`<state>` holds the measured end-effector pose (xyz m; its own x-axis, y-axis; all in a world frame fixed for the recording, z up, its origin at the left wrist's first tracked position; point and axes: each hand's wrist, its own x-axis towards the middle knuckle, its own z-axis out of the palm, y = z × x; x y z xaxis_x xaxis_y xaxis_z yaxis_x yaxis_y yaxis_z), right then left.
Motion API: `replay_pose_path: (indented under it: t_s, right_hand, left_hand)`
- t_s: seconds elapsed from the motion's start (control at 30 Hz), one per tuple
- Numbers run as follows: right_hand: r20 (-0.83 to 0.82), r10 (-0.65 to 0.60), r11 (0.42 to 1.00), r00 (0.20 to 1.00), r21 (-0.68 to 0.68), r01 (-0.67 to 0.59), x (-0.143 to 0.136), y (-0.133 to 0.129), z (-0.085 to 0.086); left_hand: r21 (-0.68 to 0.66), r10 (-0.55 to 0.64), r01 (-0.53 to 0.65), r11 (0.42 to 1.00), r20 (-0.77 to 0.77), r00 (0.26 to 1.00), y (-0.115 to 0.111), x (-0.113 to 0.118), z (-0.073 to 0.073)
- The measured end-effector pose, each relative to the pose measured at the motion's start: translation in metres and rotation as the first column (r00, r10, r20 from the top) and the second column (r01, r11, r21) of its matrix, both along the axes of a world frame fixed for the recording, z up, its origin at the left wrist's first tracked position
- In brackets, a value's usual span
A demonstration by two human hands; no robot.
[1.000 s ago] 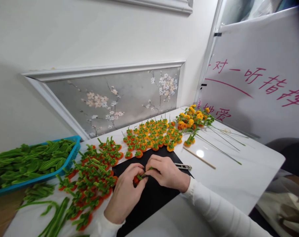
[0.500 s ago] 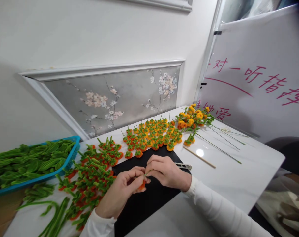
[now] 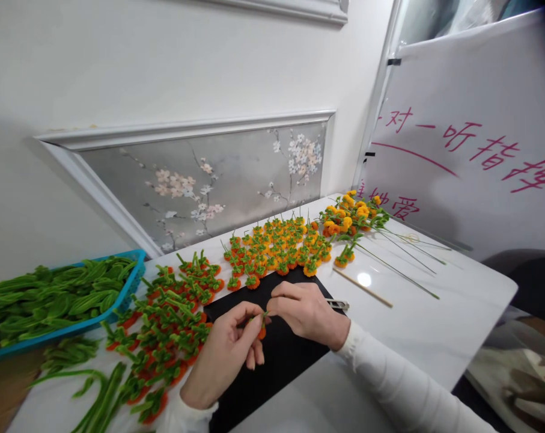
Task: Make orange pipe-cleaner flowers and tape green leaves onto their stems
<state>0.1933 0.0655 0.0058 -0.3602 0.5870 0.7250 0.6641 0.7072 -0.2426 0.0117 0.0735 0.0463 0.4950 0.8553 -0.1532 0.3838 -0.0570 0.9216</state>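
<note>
Over a black mat (image 3: 272, 367), my left hand (image 3: 229, 349) pinches a small orange flower (image 3: 262, 331) with green on top between thumb and index finger. My right hand (image 3: 306, 313) has its fingertips closed on the green tip of that same flower, its fingers bent together. Orange flowers with green stems (image 3: 177, 331) lie in a dense group left of the mat. Beyond the mat stand rows of yellow-orange flowers (image 3: 276, 243) with green tops. A metal tool (image 3: 338, 304) shows partly from behind my right wrist.
A blue basket (image 3: 139, 270) of green fuzzy pieces is at the left, with loose green strips (image 3: 103, 397) nearer me. A wooden stick (image 3: 365, 288) and long-stemmed yellow flowers (image 3: 356, 213) lie to the right on the white table (image 3: 434, 325). The wall stands behind.
The lower fingers of my left hand have spread away from the flower, and the flower has tilted and risen slightly. My right hand has shifted only a little.
</note>
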Motion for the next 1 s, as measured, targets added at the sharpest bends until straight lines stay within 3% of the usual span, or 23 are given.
replay_pose_path:
  t_s: [0.07, 0.13, 0.23, 0.33, 0.43, 0.5, 0.6, 0.67, 0.73, 0.8, 0.87, 1.0]
  right_hand:
    - [0.023, 0.007, 1.0, 1.0, 0.018, -0.007, 0.0, 0.0, 0.001]
    - [0.031, 0.02, 1.0, 0.999, 0.014, -0.02, 0.0, -0.001, 0.002]
    - [0.02, 0.017, 1.0, 1.0, -0.001, -0.017, 0.0, -0.001, 0.003]
    - [0.013, 0.011, 1.0, 1.0, -0.023, -0.011, 0.0, -0.001, 0.004]
    - [0.019, 0.015, 0.999, 1.0, -0.052, -0.014, -0.001, -0.001, 0.003]
    - [0.022, 0.031, 0.998, 0.999, -0.06, -0.029, -0.001, -0.001, 0.003]
    - [0.032, 0.082, 0.995, 0.996, -0.068, -0.079, -0.001, 0.0, 0.001]
    - [0.039, 0.1, 0.993, 0.994, -0.074, -0.097, -0.001, 0.0, 0.001]
    - [0.039, 0.096, 0.992, 0.995, -0.081, -0.093, -0.001, 0.001, 0.0]
    - [0.033, 0.089, 0.992, 0.995, -0.088, -0.086, -0.002, 0.0, 0.0]
    - [0.027, 0.086, 0.992, 0.996, -0.092, -0.083, -0.002, 0.0, 0.001]
    - [0.018, 0.072, 0.993, 0.997, -0.09, -0.07, -0.002, -0.002, 0.003]
  left_hand:
    - [-0.114, -0.014, 0.016, 0.993, 0.016, 1.0, 0.001, 0.0, 0.002]
    - [-0.119, -0.015, 0.015, 0.993, 0.002, 1.0, 0.001, 0.0, 0.004]
    - [0.158, 0.035, -0.022, 0.987, -0.08, 0.996, -0.001, 0.0, 0.003]
    - [0.461, 0.094, 0.002, 0.887, -0.185, 0.978, -0.004, 0.002, 0.002]
    - [0.578, 0.125, 0.025, 0.816, -0.218, 0.968, -0.005, 0.003, 0.001]
    - [0.507, 0.109, 0.004, 0.862, -0.193, 0.975, -0.004, 0.002, 0.002]
    - [0.22, 0.017, 0.009, 0.976, -0.117, 0.993, -0.001, -0.001, 0.005]
    - [0.095, -0.004, 0.014, 0.995, -0.102, 0.995, -0.001, -0.003, 0.008]
    - [0.135, 0.017, 0.003, 0.991, -0.147, 0.989, -0.002, -0.004, 0.011]
    - [0.306, 0.05, 0.014, 0.952, -0.201, 0.978, -0.004, -0.004, 0.013]
    - [0.481, 0.066, 0.064, 0.874, -0.249, 0.966, -0.005, -0.003, 0.014]
    - [0.627, 0.073, 0.131, 0.768, -0.289, 0.955, -0.007, 0.001, 0.011]
